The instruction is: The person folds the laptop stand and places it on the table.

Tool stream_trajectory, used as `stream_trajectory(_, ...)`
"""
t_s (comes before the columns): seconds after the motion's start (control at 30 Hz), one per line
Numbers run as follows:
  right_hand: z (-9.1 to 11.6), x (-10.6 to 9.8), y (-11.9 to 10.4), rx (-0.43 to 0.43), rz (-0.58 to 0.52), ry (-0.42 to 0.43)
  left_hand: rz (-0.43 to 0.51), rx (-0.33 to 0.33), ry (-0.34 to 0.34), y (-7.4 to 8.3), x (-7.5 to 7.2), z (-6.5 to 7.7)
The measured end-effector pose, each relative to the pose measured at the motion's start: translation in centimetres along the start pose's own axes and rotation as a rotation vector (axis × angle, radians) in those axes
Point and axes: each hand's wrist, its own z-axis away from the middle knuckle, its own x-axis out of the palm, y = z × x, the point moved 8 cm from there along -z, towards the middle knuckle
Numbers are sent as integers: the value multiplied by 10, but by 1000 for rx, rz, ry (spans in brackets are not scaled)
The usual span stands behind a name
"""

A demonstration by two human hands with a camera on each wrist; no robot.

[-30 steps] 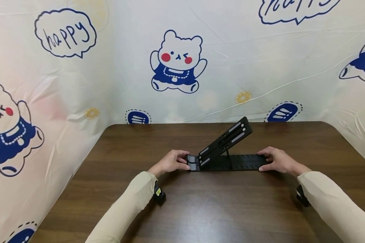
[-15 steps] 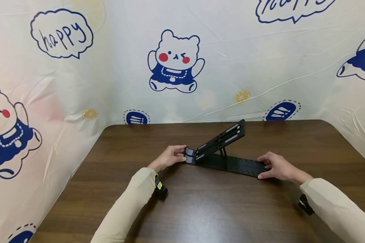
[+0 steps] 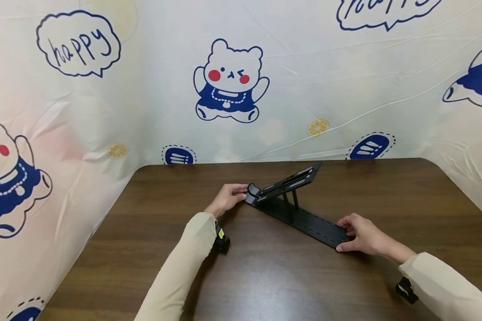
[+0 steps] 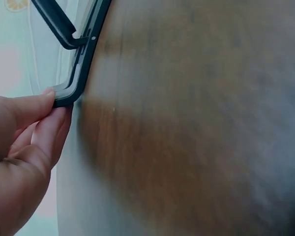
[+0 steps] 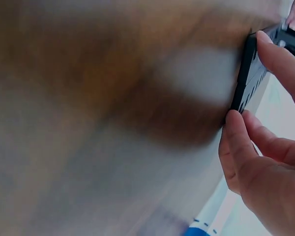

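A black folding laptop stand lies slantwise on the table, its left end farther away than its right. Its upper arm is raised on thin struts and tilts up to the right. At the lipped left end, my left hand pinches the stand; the left wrist view shows the thumb and fingers on either side of the curved lip. My right hand holds the notched right end between thumb and fingers, and in the right wrist view the fingertips touch its corners.
The stand is on a dark brown wooden table with rounded back corners. Behind and at both sides hangs a pale printed cloth with bear drawings. Small black devices are strapped at both wrists.
The stand has turned on the table: its right end came toward me with my right hand, while its left end went slightly away with my left hand. Both hands kept their hold.
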Motion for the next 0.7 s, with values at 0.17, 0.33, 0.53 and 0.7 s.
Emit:
stream_trajectory(0.17,5,5,-7,-9,29,11,-28,1,38,2,2,-14)
stream_trajectory(0.33,6,9,-15,-41,68,13,-90,33,69,9,4,-24)
stream_trajectory(0.53,9,16,-23,-73,38,10,-111,2,113,11,8,-33)
stream_trajectory(0.7,11,21,-27,-78,27,27,-119,-4,137,10,10,-39)
